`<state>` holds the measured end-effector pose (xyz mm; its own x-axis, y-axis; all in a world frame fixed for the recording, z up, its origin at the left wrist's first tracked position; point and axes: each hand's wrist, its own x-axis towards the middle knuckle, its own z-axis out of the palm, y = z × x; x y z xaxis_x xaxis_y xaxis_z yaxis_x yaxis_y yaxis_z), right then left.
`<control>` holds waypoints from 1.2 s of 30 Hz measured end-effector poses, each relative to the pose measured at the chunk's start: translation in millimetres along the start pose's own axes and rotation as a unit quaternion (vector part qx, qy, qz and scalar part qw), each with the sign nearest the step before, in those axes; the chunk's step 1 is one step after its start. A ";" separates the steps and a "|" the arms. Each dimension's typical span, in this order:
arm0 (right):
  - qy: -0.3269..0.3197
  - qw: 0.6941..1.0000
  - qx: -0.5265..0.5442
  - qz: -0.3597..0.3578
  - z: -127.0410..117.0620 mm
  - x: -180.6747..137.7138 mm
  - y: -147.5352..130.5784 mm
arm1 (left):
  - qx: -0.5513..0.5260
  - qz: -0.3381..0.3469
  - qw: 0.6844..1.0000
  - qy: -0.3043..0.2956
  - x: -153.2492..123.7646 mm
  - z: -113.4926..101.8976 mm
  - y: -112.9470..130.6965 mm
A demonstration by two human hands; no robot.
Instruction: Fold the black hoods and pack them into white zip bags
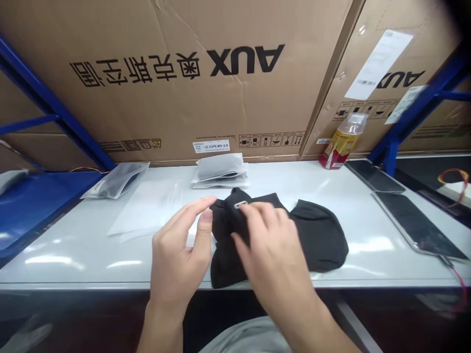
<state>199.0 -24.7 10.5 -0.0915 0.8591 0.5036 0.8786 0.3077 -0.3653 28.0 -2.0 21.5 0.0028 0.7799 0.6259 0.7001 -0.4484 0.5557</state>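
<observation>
A black fabric item [316,235], like a soft cap or sock, lies on the white table [73,255] near its front edge. My right hand [272,250] rests on its left part, fingers curled and pinching a fold with a small white tag at the top. My left hand [184,250] hovers just left of the fabric, fingers straight and together, thumb apart, holding nothing. A flat clear plastic bag [147,208] lies on the table to the left of my hands.
A stack of bagged items [220,170] sits at the back centre, another bag [116,180] at the back left. A red and yellow packet [340,144] leans against large cardboard boxes [206,73]. Two dark flat panels [412,220] lie at the right. Blue shelf frames [405,122] flank the table.
</observation>
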 end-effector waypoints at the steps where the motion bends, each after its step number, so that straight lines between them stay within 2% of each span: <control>1: -0.062 0.995 0.060 -0.047 0.5 -1.8 -8.4 | -0.008 -0.007 1.000 0.009 1.4 -1.5 4.5; 3: -0.157 0.965 0.189 -0.095 -0.4 -5.8 -14.3 | -0.024 -0.006 1.000 -0.019 3.1 -3.1 9.5; 4: -0.177 0.948 0.247 -0.095 -1.2 -6.8 -12.2 | -0.027 -0.005 0.998 -0.049 3.0 -2.0 9.8; 5: -0.167 0.939 0.291 -0.078 -1.7 -6.5 -7.8 | -0.020 -0.003 0.996 -0.088 1.9 0.9 8.6; 6: -0.132 0.938 0.317 -0.051 -1.4 -4.8 -2.2 | -0.004 0.005 0.991 -0.133 0.1 5.9 6.4; 9: 0.011 0.953 0.302 0.015 7.2 6.3 12.2 | 0.089 0.039 0.963 -0.252 -8.7 28.4 -3.8; 10: 0.034 0.959 0.280 0.027 12.5 10.4 14.3 | 0.117 0.055 0.953 -0.274 -11.9 36.1 -7.2; 11: 0.032 0.965 0.259 0.035 18.6 13.7 15.0 | 0.138 0.073 0.945 -0.288 -14.9 42.6 -10.3; 12: 0.002 0.970 0.239 0.039 25.0 15.9 14.7 | 0.149 0.089 0.940 -0.295 -17.5 47.5 -12.9; 14: -0.093 0.972 0.209 0.049 36.8 16.6 12.7 | 0.150 0.116 0.933 -0.305 -21.6 52.4 -17.0; 16: -0.177 0.965 0.187 0.060 44.8 13.9 11.2 | 0.142 0.127 0.932 -0.308 -24.6 52.9 -19.8; 18: -0.223 0.958 0.166 0.069 48.1 10.8 11.3 | 0.139 0.127 0.932 -0.308 -27.0 52.6 -21.9; 22: -0.267 0.949 0.143 0.084 45.9 11.1 13.9 | 0.136 0.122 0.934 -0.308 -30.8 56.3 -24.7; 27: -0.274 0.934 0.219 0.069 39.6 11.8 27.7 | 0.099 0.120 0.938 -0.311 -25.1 51.9 -27.6; 29: -0.256 0.916 0.299 0.078 35.0 7.4 38.3 | 0.066 0.129 0.932 -0.333 -14.6 38.8 -32.7; 31: -0.199 0.896 0.382 0.108 27.6 0.9 49.7 | 0.050 0.107 0.941 -0.316 1.9 19.4 -43.4; 32: -0.163 0.885 0.417 0.124 22.9 -2.4 55.0 | 0.075 0.069 0.955 -0.279 11.9 8.6 -51.2; 33: -0.129 0.878 0.441 0.135 17.6 -5.5 59.8 | 0.130 0.017 0.968 -0.216 22.6 -2.0 -60.6; 34: -0.103 0.872 0.456 0.142 12.1 -8.0 64.1 | 0.214 -0.040 0.962 -0.165 33.3 -11.7 -71.4; 35: -0.084 0.869 0.465 0.147 6.8 -9.9 67.7 | 0.302 -0.101 0.936 -0.149 43.6 -20.0 -83.0; 36: -0.068 0.868 0.468 0.152 2.0 -11.2 70.9 | 0.343 -0.138 0.918 -0.148 52.7 -26.5 -94.9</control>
<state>261.4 -11.6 -22.6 -0.0334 0.9796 0.1983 0.1109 0.2008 -0.9733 -57.3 70.1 16.3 -0.1192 0.9521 0.2815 0.9875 0.0843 0.1329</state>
